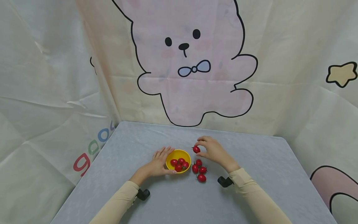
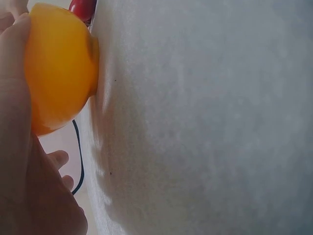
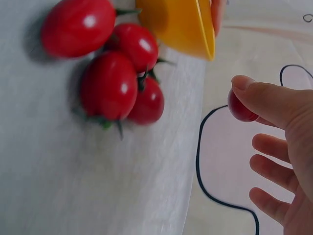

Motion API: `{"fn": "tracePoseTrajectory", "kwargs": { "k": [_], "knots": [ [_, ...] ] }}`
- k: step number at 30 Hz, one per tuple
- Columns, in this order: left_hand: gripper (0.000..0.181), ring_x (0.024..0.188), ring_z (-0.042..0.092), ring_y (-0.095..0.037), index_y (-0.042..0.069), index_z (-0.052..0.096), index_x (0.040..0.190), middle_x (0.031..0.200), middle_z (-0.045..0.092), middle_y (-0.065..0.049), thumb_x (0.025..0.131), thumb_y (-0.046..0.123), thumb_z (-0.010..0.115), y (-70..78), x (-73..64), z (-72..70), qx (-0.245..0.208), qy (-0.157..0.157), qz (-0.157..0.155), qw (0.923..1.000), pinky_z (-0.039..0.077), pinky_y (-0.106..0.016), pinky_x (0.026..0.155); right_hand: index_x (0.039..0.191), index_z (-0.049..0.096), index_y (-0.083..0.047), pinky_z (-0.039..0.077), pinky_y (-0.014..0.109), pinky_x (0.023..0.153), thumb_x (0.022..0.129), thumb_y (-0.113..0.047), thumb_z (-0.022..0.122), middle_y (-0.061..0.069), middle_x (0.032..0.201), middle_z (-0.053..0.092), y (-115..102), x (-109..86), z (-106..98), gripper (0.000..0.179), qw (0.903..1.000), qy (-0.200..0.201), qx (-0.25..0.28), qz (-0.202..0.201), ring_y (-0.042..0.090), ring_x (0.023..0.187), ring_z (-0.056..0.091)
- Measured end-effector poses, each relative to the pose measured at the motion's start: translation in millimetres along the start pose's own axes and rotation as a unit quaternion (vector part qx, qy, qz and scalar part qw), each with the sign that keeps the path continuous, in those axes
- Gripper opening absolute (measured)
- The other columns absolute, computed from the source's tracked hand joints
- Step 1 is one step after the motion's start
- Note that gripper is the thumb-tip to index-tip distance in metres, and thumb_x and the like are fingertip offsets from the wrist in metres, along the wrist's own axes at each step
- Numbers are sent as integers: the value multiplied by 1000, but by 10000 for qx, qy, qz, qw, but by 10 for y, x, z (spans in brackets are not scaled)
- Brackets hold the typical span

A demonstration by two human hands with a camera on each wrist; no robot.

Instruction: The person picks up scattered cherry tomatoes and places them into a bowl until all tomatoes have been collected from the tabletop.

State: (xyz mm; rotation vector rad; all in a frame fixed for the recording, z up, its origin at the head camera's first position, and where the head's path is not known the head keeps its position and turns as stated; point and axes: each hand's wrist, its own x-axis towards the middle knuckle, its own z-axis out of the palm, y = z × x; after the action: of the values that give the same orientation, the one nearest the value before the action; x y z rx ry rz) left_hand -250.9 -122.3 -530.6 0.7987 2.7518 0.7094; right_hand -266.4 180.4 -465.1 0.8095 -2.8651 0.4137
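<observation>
A yellow bowl [image 1: 168,162] stands on the table with several small red tomatoes [image 1: 178,168] inside. My left hand [image 1: 159,163] holds the bowl from its left side, thumb along the near rim and fingers at the far side. In the left wrist view the bowl's outer wall [image 2: 58,68] sits against the palm side of that hand. My right hand [image 1: 212,150] pinches one cherry tomato [image 1: 196,149] between thumb and fingertip, up off the table, right of the bowl. Its other fingers are spread apart in the right wrist view.
Several loose cherry tomatoes [image 1: 201,178] with green stems lie in a cluster just right of the bowl, below my right hand. A grey cloth covers the table [image 1: 179,202]. Behind it hangs a curtain [image 1: 268,102] with a printed bear.
</observation>
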Motion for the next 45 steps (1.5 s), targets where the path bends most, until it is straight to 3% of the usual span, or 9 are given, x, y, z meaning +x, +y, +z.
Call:
{"fn": "tracePoseTrajectory", "kwargs": {
  "k": [12, 25, 35, 45],
  "knots": [
    [109, 155, 7, -38, 25, 14, 159, 169, 12, -7, 77, 76, 62, 6, -4, -15, -16, -50, -44, 10000, 6, -68, 121, 114, 72, -24, 48, 49, 107, 82, -38, 80, 4, 131, 62, -282, 193, 79, 36, 9998, -78, 108, -153, 26, 123, 56],
    [106, 154, 10, -41, 22, 16, 159, 168, 14, -10, 79, 74, 62, -42, 4, 10, -31, 10, 170, 9998, 9, -70, 119, 115, 72, -22, 50, 47, 104, 83, -39, 79, 4, 130, 63, -428, 289, 248, 37, 9978, -129, 315, -567, 24, 121, 56],
    [107, 154, 9, -41, 21, 15, 159, 168, 13, -9, 80, 74, 62, -35, 5, 8, -8, 4, 188, 9998, 8, -69, 119, 117, 71, -24, 50, 43, 105, 83, -43, 78, 1, 129, 63, -467, 314, 331, 40, 9983, -129, 143, -555, 21, 120, 56],
    [106, 154, 10, -41, 20, 16, 159, 167, 15, -10, 80, 72, 64, -36, -3, 6, -33, 49, 235, 9997, 9, -69, 119, 120, 70, -23, 49, 47, 106, 83, -38, 79, 3, 132, 62, -472, 289, 329, 41, 9985, -151, 340, -393, 23, 122, 56]
  ]
}}
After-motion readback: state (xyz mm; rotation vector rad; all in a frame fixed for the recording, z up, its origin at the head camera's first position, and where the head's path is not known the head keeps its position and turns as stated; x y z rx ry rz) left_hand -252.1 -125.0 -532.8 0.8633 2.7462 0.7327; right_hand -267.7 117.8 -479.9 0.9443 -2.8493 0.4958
